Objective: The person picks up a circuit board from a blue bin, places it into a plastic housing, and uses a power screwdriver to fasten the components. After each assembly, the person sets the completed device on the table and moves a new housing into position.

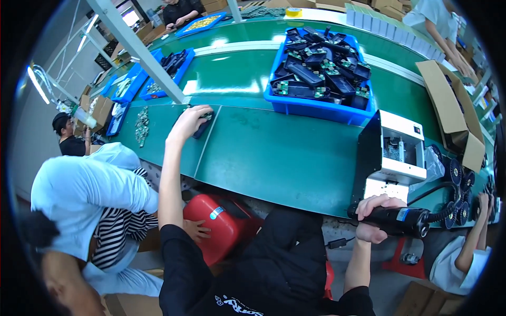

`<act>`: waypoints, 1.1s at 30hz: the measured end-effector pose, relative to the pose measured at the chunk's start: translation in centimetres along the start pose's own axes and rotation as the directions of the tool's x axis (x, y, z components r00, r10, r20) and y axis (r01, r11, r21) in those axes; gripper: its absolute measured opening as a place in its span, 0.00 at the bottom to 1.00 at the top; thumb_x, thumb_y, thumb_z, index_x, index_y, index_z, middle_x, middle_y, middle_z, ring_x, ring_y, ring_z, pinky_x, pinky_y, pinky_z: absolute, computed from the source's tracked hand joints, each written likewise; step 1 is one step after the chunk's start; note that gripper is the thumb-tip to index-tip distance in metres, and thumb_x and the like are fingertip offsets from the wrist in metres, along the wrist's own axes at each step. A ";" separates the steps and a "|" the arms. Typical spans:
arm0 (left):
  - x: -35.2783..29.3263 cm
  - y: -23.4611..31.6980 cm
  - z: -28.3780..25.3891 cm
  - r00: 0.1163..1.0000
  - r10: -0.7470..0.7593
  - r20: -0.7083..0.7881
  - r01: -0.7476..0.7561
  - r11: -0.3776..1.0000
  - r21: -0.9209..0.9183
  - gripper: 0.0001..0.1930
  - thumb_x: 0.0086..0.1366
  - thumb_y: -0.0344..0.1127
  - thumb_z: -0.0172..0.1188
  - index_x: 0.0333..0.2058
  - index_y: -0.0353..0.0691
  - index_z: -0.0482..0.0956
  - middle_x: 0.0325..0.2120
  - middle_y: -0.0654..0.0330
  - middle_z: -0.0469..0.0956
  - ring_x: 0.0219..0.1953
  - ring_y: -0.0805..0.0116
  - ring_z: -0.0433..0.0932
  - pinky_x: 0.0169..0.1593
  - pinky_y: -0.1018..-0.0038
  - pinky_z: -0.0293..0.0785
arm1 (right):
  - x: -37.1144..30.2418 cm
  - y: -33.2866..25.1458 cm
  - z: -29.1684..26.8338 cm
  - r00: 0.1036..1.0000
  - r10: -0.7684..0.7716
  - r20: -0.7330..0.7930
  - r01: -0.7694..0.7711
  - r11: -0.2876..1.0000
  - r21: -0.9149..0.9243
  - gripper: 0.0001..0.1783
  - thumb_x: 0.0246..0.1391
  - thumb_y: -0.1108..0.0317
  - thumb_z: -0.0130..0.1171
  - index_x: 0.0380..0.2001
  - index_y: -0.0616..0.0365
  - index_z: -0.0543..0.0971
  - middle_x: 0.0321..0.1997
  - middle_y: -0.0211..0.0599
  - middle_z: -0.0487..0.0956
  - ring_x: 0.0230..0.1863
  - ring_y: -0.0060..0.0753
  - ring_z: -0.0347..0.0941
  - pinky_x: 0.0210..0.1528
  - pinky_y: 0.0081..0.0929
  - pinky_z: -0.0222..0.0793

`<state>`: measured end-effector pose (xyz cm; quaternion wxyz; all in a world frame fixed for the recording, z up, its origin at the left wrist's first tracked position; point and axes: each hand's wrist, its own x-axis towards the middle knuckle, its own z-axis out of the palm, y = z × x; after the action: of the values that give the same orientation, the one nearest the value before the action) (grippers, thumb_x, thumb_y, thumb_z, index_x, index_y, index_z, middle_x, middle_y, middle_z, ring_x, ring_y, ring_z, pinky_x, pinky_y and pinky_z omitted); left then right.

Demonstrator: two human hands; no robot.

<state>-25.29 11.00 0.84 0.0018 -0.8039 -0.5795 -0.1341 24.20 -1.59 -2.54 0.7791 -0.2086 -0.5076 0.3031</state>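
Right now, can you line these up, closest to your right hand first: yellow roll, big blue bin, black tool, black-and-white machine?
Head view, from the right hand:
1. black tool, held in it
2. black-and-white machine, just ahead
3. big blue bin, ahead and left
4. yellow roll, far back

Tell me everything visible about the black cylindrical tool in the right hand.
The tool is a black, slightly glossy cylinder, apparently hard plastic, with a light-blue label on its body and a coiled black cable at its right end. The right hand grips it roughly level by the near edge of the green table, in front of the black-and-white machine. Whether it is running cannot be told.
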 end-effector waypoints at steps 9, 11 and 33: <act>1.8 11.6 1.8 0.997 -0.071 0.027 0.076 0.959 -0.274 0.18 0.49 0.26 0.68 0.42 0.35 0.80 0.39 0.52 0.81 0.44 0.54 0.79 0.48 0.66 0.74 | 2.8 -4.5 0.0 0.999 0.038 -0.007 -0.037 0.996 0.080 0.40 0.48 0.29 0.58 0.40 0.56 0.60 0.19 0.32 0.66 0.12 0.22 0.62 0.12 0.17 0.61; 1.4 14.9 2.4 0.999 -0.028 -0.031 0.016 0.942 -0.335 0.16 0.49 0.27 0.69 0.39 0.33 0.80 0.38 0.52 0.81 0.43 0.56 0.79 0.47 0.67 0.74 | 5.1 -6.4 0.0 0.998 -0.053 0.016 0.051 0.995 0.088 0.39 0.49 0.30 0.58 0.39 0.56 0.60 0.19 0.31 0.66 0.11 0.22 0.61 0.12 0.17 0.60; 1.7 31.2 9.9 0.974 0.196 -0.112 -0.215 0.649 -0.730 0.14 0.47 0.30 0.73 0.32 0.36 0.79 0.34 0.59 0.78 0.41 0.59 0.78 0.46 0.69 0.74 | 9.2 -5.7 -1.8 0.996 0.014 0.088 0.012 0.956 -0.292 0.39 0.54 0.27 0.48 0.39 0.57 0.58 0.17 0.32 0.64 0.11 0.22 0.60 0.14 0.18 0.60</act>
<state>6.34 3.87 -3.56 -0.3009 -0.7947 -0.3809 -0.3645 30.07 0.49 6.45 0.7162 -0.3080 -0.5809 0.2340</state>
